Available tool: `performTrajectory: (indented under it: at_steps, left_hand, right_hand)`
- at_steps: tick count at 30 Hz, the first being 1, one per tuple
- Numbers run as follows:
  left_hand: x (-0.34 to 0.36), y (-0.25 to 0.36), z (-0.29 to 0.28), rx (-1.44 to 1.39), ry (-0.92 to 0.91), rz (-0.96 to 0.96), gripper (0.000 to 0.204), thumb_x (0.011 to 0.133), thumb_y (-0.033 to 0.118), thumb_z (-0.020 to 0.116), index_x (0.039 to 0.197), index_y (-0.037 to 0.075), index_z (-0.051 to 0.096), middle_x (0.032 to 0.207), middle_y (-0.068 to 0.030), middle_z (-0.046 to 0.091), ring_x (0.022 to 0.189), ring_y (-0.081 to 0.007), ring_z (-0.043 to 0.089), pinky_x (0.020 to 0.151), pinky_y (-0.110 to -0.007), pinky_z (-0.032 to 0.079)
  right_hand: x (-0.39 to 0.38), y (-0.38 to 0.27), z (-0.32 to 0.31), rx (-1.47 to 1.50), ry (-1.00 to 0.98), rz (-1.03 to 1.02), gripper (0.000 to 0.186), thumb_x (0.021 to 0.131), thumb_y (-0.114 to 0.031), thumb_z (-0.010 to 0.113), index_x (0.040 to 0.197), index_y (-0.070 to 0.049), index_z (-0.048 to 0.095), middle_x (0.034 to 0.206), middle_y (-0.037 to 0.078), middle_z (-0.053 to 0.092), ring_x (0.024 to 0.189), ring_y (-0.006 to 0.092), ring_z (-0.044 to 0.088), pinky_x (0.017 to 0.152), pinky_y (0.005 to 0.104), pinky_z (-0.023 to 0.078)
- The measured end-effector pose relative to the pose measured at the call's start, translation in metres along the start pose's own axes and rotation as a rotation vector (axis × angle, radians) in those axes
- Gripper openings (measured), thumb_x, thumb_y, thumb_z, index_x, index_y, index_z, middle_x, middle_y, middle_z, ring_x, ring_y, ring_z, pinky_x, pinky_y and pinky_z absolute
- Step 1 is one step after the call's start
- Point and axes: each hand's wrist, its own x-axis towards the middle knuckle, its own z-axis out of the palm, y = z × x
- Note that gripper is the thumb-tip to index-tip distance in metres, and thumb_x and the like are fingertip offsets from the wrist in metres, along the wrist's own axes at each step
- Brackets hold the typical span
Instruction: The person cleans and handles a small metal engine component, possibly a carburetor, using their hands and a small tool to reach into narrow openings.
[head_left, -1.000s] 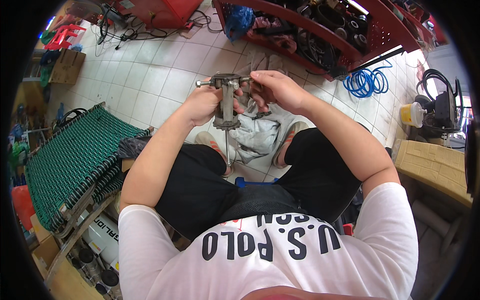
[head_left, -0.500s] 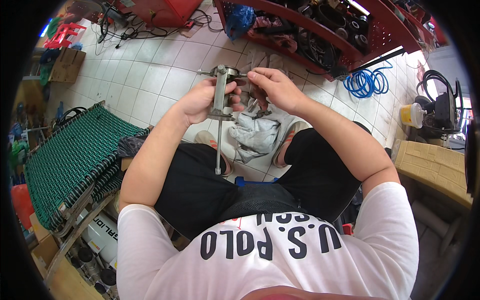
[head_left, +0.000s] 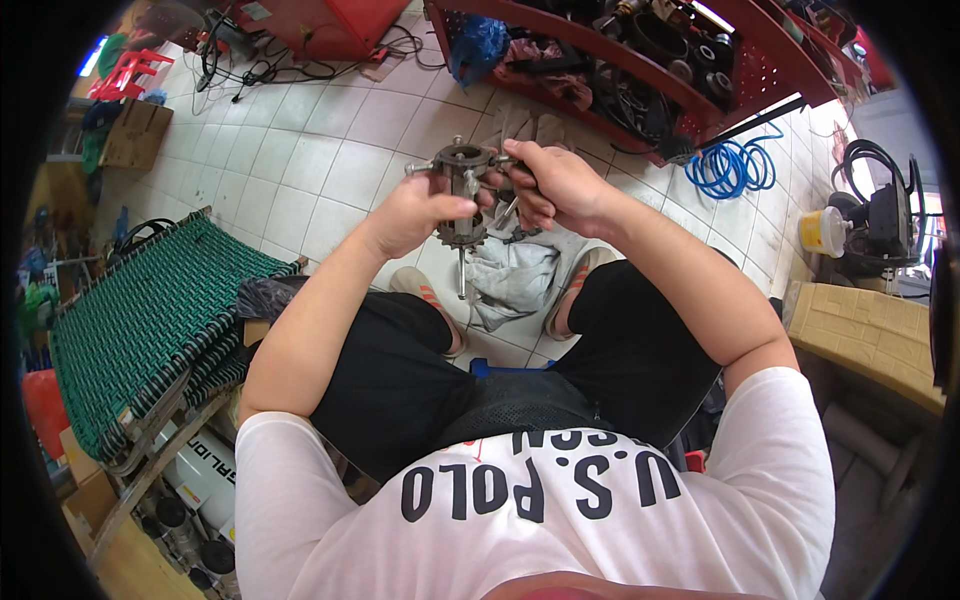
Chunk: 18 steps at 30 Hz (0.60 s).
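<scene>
Over the floor between my knees I hold a steel fixture with a bolted ring [head_left: 461, 162], several bolts sticking out of its rim. Below the ring are upright bars and a toothed lower end [head_left: 461, 236], from which a thin rod [head_left: 461, 278] hangs. My left hand [head_left: 420, 212] is closed around the fixture's left side. With thumb and fingers, my right hand [head_left: 565, 190] grips a bolt on the ring's right side; its lower fingers are curled by a dark metal part I cannot make out. A grey cloth [head_left: 512, 270] lies beneath, between my feet.
A green woven folding chair [head_left: 165, 325] stands at my left. Ahead is a red metal shelf [head_left: 590, 85] full of parts. A coiled blue hose [head_left: 735, 165], a white tub [head_left: 823, 232] and a cardboard box [head_left: 860, 335] are to the right. Cables [head_left: 265, 62] lie far left.
The fixture has been turned and tilted: its ring now faces up more and its rod looks shorter. My left hand has shifted its grip; my right hand stays at the ring's right side.
</scene>
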Motion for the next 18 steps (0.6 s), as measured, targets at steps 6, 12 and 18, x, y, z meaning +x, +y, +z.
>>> performTrajectory:
  at_steps: [6, 12, 18]
  left_hand:
    - [0.007, -0.005, 0.004, 0.200, 0.197, -0.075, 0.051, 0.096, 0.021, 0.069, 0.139, 0.000, 0.052, 0.094, -0.0017, 0.061, 0.086, -0.0128, 0.060, 0.083, -0.032, 0.053]
    - [0.014, -0.002, -0.004, -0.267, 0.222, 0.015, 0.055, 0.102, 0.040, 0.056, 0.138, -0.001, 0.048, 0.094, 0.0001, 0.054, 0.085, -0.0110, 0.057, 0.090, -0.034, 0.053]
    - [0.015, 0.010, -0.023, -0.482, 0.282, 0.200, 0.062, 0.101, 0.048, 0.052, 0.139, 0.000, 0.043, 0.095, 0.0014, 0.052, 0.085, -0.0096, 0.055, 0.094, -0.033, 0.052]
  right_hand:
    - [-0.002, 0.002, 0.000, -0.226, -0.009, -0.069, 0.058, 0.106, -0.055, 0.041, 0.085, -0.003, 0.056, 0.060, 0.008, 0.054, 0.051, 0.0186, 0.056, 0.057, 0.0346, 0.050]
    - [0.000, 0.002, -0.007, -0.418, -0.011, -0.182, 0.066, 0.105, -0.060, 0.042, 0.112, 0.003, 0.061, 0.085, 0.011, 0.068, 0.064, 0.0173, 0.064, 0.064, 0.0330, 0.053]
    - [-0.011, 0.018, 0.020, -0.245, -0.424, 0.095, 0.057, 0.108, -0.049, 0.043, 0.127, 0.000, 0.062, 0.105, 0.012, 0.074, 0.086, 0.0183, 0.071, 0.081, 0.0313, 0.055]
